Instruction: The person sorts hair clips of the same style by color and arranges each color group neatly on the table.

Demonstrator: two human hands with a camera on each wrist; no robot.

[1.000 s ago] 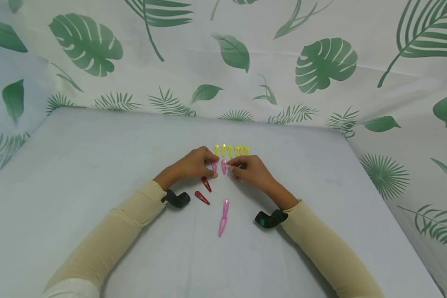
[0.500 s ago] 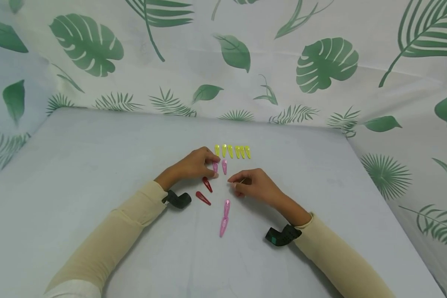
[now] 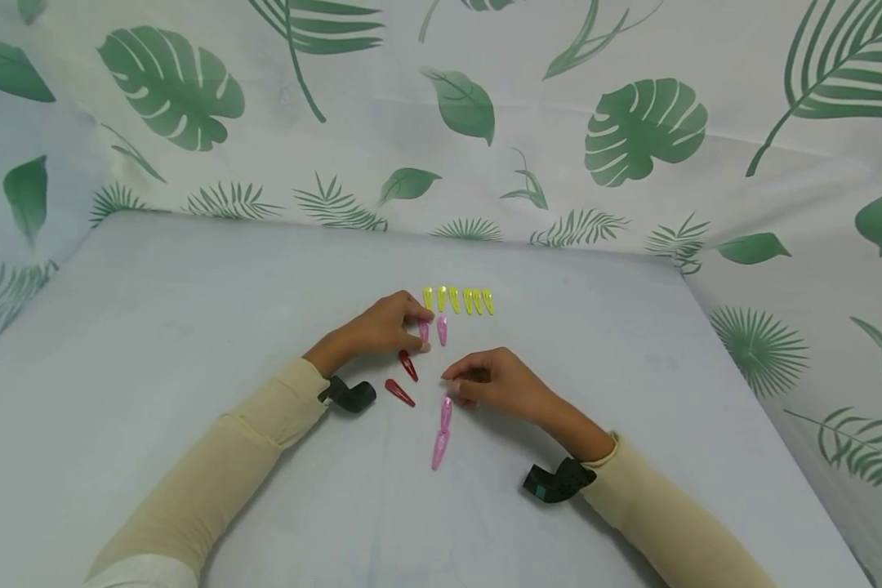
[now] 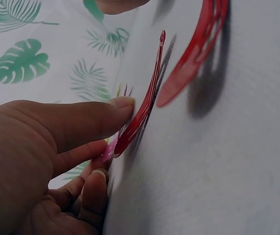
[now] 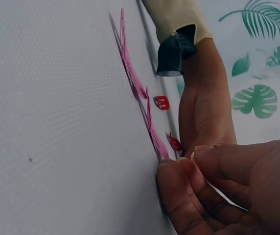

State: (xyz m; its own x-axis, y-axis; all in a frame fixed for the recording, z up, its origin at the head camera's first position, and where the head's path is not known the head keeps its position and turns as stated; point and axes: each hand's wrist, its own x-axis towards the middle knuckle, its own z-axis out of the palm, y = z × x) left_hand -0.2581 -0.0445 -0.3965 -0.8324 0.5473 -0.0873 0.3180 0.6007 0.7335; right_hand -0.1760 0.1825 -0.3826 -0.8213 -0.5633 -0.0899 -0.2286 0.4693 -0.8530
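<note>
On the white table, my left hand (image 3: pixel 382 327) pinches a pink snap hair clip (image 3: pixel 423 330) between thumb and fingers. A second pink clip (image 3: pixel 443 331) lies just right of it. My right hand (image 3: pixel 503 384) hovers by the upper of two pink clips (image 3: pixel 446 414) laid end to end; in the right wrist view its fingertips (image 5: pixel 172 174) are at that clip's end, and whether they touch cannot be told. Nothing shows between its loosely bent fingers. Two red clips (image 3: pixel 400 393) lie below my left hand; in the left wrist view one red clip (image 4: pixel 145 110) passes close by the thumb.
A row of several yellow clips (image 3: pixel 453 300) lies beyond the hands. Black wrist cameras (image 3: pixel 349 395) are worn at both cuffs. A white cloth with green leaves (image 3: pixel 463 106) hangs behind the table (image 3: pixel 228 269).
My right hand has drawn back from beside the second upper pink clip, toward the end-to-end pink clips nearer the front. The left hand stays in place on its pink clip.
</note>
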